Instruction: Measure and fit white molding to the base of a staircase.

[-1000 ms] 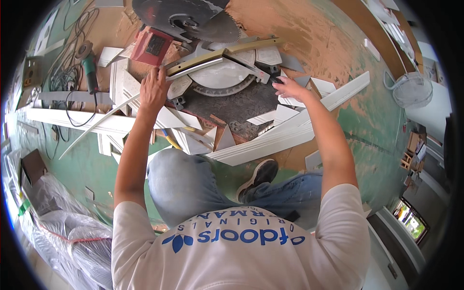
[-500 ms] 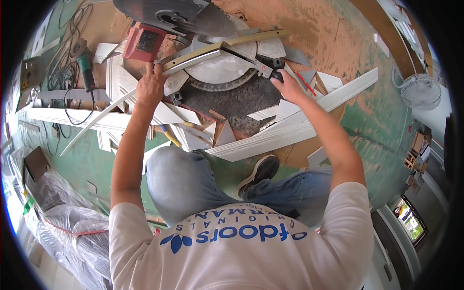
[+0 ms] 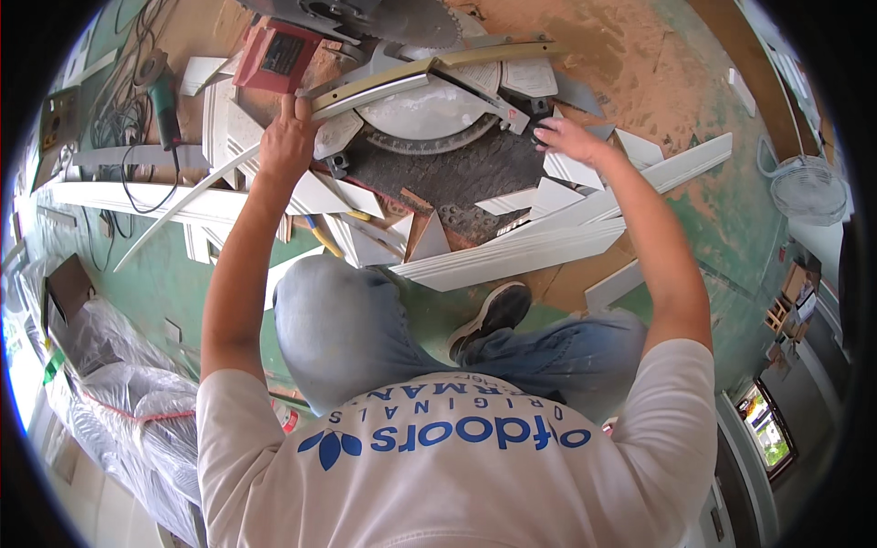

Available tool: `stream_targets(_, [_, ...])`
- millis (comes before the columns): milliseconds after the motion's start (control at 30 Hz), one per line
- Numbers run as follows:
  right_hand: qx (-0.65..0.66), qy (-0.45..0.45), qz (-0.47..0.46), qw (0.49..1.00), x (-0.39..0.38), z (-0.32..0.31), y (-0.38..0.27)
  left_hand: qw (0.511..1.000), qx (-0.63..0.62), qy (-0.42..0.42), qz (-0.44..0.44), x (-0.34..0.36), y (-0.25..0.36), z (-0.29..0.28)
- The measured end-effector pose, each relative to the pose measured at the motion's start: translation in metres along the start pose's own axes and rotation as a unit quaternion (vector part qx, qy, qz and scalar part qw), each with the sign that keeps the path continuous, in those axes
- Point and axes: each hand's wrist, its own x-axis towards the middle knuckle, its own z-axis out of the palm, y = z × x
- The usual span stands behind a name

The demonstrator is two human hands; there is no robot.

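The miter saw's pale round table (image 3: 425,114) lies ahead of me, below its toothed blade (image 3: 416,26). My left hand (image 3: 289,142) is closed on a long thin white trim strip (image 3: 187,203), its fingertips up at the saw's fence (image 3: 375,88). That strip runs from the floor at left, under my hand, along the fence. Beside the black knob (image 3: 543,131) at the end of the saw's table arm is my right hand (image 3: 574,142), fingers stretched toward the knob. Whether they touch it I cannot tell.
White moulding lengths (image 3: 512,254) and angled offcuts lie in front of my knees. At left are a green angle grinder (image 3: 163,100) and tangled cables (image 3: 108,114). Plastic-wrapped goods (image 3: 137,429) stand at lower left, a wire-guarded fan (image 3: 808,190) at far right. Sawdust (image 3: 630,68) covers the floor beyond the saw.
My right hand has loosened from the knob and shifted slightly right, over where a red pencil showed. My left hand keeps its hold. The whole view has shifted a little.
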Motion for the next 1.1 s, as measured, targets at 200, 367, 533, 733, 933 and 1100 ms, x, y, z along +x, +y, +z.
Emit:
stream_targets(200, [-0.452, 0.155, -0.122, 0.870, -0.032, 0.052, -0.045, 0.999, 0.021, -0.011, -0.032, -0.013, -0.012, -0.002])
stream_targets(367, [-0.140, -0.007, 0.028, 0.990, 0.001, 0.014, -0.020, 0.999, 0.008, 0.033, 0.011, -0.005, -0.012, 0.010])
stream_targets(533, [-0.028, -0.114, 0.103, 0.988, 0.011, 0.003, -0.038, 0.999, 0.046, 0.023, 0.005, -0.007, -0.012, 0.008])
stream_targets(733, [-0.031, -0.144, 0.144, 0.979, 0.022, 0.013, -0.039, 0.999, 0.032, 0.037, 0.018, -0.007, -0.012, 0.010])
stream_targets(933, [0.079, -0.086, 0.113, 0.987, 0.009, 0.065, -0.005, 0.999, 0.007, 0.038, 0.023, -0.007, -0.014, 0.011])
stream_targets(1100, [0.193, -0.045, 0.085, 0.976, -0.009, 0.137, 0.015, 0.998, 0.011, 0.051, 0.034, -0.006, -0.019, 0.014])
